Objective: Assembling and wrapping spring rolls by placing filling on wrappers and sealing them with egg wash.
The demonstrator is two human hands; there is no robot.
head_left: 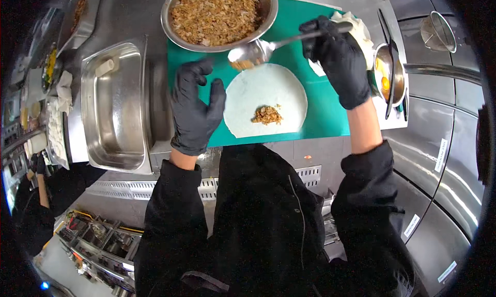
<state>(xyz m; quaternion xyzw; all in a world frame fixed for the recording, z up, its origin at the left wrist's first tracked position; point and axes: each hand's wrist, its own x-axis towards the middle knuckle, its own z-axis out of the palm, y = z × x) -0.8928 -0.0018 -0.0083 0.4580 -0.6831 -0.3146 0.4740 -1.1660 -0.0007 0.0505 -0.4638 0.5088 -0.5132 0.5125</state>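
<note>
A round white wrapper sheet (263,88) lies flat on the green cutting board (329,120). On its lower half sits a small heap of brown chopped filling (267,115). My right hand (335,57), in a black glove, grips the handle of a metal spoon (257,53). Some filling shows in the spoon's bowl, which hovers over the sheet's upper edge. Left of the sheet, my left hand (195,107), also gloved, is held with thumb and fingers apart and nothing in it. A steel bowl (166,26) full of the same filling stands at the board's far edge.
A deep steel pan (116,130) at left holds one white roll (104,67). Beyond my right hand are stacked white wrappers (360,31) and a bowl with egg yolks (401,86), black tongs (392,76) across it. A strainer (438,31) hangs at right. Another person's arm (42,188) shows far left.
</note>
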